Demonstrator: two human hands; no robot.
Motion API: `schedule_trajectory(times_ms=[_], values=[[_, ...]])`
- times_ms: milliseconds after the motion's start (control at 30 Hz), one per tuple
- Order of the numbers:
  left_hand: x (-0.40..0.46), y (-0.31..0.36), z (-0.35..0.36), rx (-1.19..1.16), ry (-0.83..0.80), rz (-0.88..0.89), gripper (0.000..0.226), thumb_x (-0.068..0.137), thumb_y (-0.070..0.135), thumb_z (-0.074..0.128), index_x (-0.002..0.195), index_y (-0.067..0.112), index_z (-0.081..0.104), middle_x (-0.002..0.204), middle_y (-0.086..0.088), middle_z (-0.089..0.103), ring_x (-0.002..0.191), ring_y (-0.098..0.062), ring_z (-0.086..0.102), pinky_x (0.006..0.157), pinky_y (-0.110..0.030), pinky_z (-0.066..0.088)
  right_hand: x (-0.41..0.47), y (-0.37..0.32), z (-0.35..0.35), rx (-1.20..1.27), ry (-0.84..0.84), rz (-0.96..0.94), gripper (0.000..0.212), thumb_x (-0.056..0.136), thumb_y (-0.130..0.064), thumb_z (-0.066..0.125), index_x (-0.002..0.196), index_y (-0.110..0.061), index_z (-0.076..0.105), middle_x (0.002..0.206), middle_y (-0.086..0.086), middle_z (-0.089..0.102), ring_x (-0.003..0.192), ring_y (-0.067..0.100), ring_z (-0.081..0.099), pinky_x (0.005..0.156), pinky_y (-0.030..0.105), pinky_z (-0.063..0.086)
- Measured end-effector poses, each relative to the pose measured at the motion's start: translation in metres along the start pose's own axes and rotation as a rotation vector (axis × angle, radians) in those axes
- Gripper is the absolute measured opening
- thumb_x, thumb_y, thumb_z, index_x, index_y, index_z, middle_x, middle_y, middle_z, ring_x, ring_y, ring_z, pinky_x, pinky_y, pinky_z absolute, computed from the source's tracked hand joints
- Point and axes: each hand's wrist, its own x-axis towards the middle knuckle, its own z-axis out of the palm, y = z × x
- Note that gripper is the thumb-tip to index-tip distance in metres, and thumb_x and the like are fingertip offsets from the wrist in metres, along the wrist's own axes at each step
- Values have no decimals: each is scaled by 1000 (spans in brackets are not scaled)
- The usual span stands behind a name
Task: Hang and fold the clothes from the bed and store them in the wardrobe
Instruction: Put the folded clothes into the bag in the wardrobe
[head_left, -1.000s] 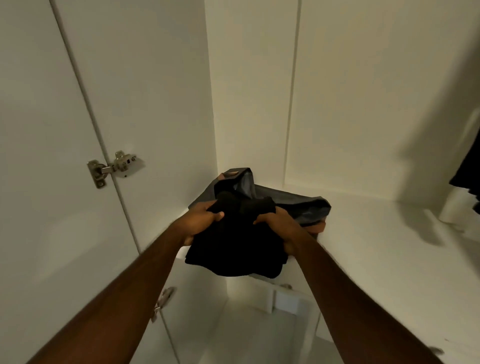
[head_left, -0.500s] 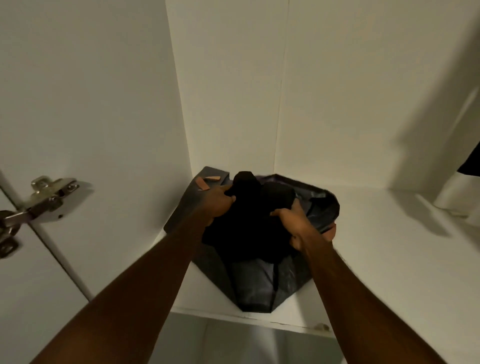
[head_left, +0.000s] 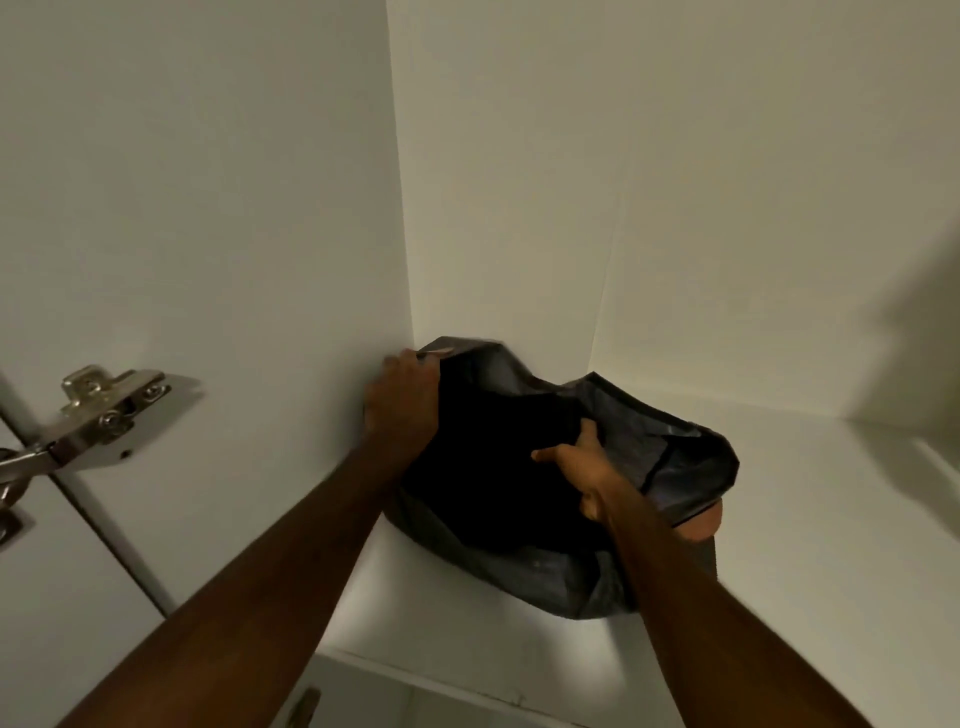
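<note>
1. A hinge (head_left: 98, 415) gleams on the open wardrobe door at far left; the shelf (head_left: 810, 545) runs to the right.
2. Left hand (head_left: 402, 400), arm stretched forward, curls its fingers over the rim of the grey bag (head_left: 670, 457) beside the side wall, holding the mouth open.
3. Black garment (head_left: 498, 467) sits inside the bag, which rests in the shelf's back left corner.
4. Right hand (head_left: 582, 470) reaches in, thumb out, fingers buried in the dark cloth; the grip appears closed on it.
5. Step in hand seems to be stowing the folded piece; next likely calls for pressing it flat, then letting go.
</note>
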Motion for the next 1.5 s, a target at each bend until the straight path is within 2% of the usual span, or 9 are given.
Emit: schedule_trajectory(times_ms=[100,533,767,967,1067,1200,1300,1400,1500], values=[[-1,-27,-8,190,145,-59,39,95,30,59,130,19,49,121,-11,48,110,-28,50,67,-36,42,7,1,10,-19,-57,1,98,87,1,69,161,-27,10,152,15,41,116,29,52,89,43,54],[20,-52,-37,66,-67,-123,17,101,22,55,108,9,62,106,-13,61,99,-32,63,73,-36,47,31,-13,102,-47,-275,16,103,90,-9,72,160,-36,1,157,13,30,137,37,41,106,50,44],[29,-56,-42,22,-59,-152,21,98,26,62,108,8,64,107,-15,61,98,-34,62,75,-38,49,48,-15,82,-404,0,-8,106,80,-21,81,160,-13,11,152,21,40,135,40,47,110,48,45],[30,-46,-49,92,-43,-123,24,94,30,68,107,11,61,105,-12,61,97,-32,63,72,-36,46,45,-18,54,-772,-159,3,130,78,-45,85,158,-1,-9,164,22,19,148,39,30,120,46,32],[30,-46,-51,81,-45,-129,28,90,34,71,105,13,60,102,-10,59,97,-31,63,72,-35,46,33,-29,45,-922,-140,-25,141,73,-60,83,158,-12,-18,164,22,19,147,42,30,119,54,32],[28,-49,-49,7,-66,-139,30,86,35,75,102,13,61,95,-6,56,89,-29,61,73,-35,50,10,-40,54,-1262,-142,-227,124,70,-77,73,159,-37,-3,167,15,1,150,50,11,109,76,24],[25,-53,-47,-69,-60,-158,24,89,28,74,102,11,63,95,-8,55,85,-27,58,71,-35,48,0,-37,79,-1333,-382,-408,105,78,-75,67,158,-47,5,169,2,-15,152,46,-13,110,83,4],[24,-57,-44,-142,-52,-157,18,90,21,73,101,7,67,94,-10,61,81,-26,60,72,-36,53,-2,-11,107,-1522,-551,-369,92,93,-50,67,158,-51,2,169,-2,-20,151,42,-24,105,87,-4],[23,-60,-43,-165,-54,-161,15,93,17,71,101,5,68,88,-8,58,77,-23,58,70,-34,50,-2,10,127,-1535,-482,-323,86,94,-57,61,157,-53,2,170,-1,-16,151,42,-25,100,88,-9]])
